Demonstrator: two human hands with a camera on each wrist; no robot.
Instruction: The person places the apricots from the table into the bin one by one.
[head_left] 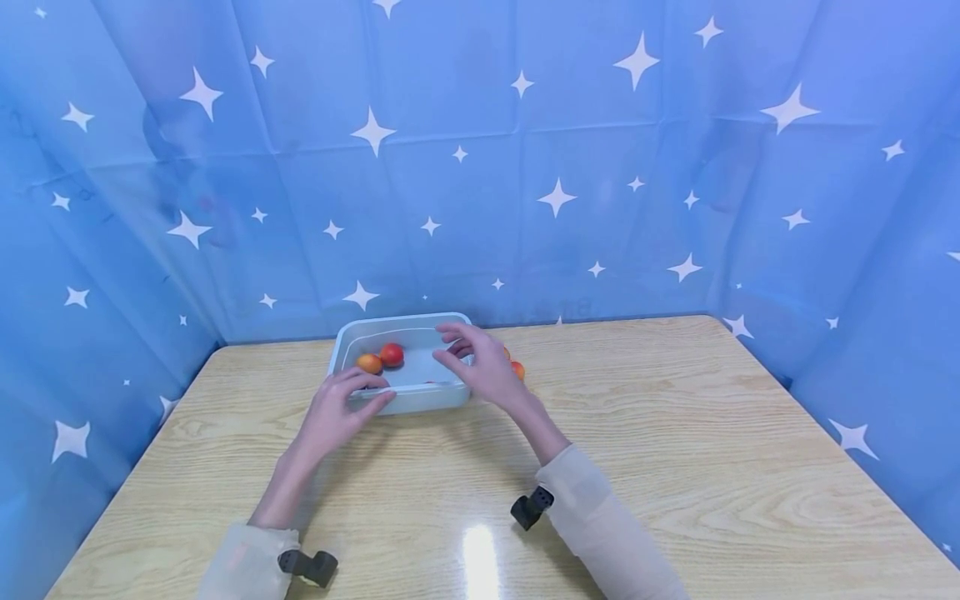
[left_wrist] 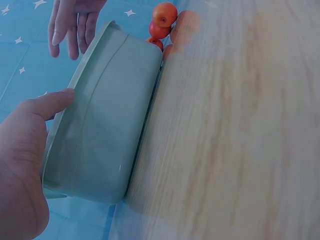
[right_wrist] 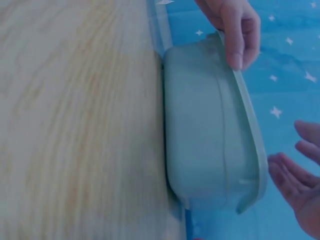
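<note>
A pale green-blue plastic bin (head_left: 416, 402) stands on the table near its back edge. My left hand (head_left: 337, 414) holds the bin's near left rim, thumb on the outer side and fingers over the inside. Above the bin's right end hovers my right hand (head_left: 489, 368), its fingers spread and slightly bent with nothing between them. Inside the bin lie a red round fruit (head_left: 392, 355) and an orange one (head_left: 369, 363) side by side; a sliver of red shows behind the front wall. Several orange-red fruits (left_wrist: 165, 14) sit outside, just past the right end, partly hidden by my right hand in the head view.
The wood-grain table (head_left: 675, 442) stretches to the right and towards me. A blue curtain (head_left: 480, 167) with white stars hangs behind and along both sides. Black wrist cameras (head_left: 532, 507) sit on both sleeves.
</note>
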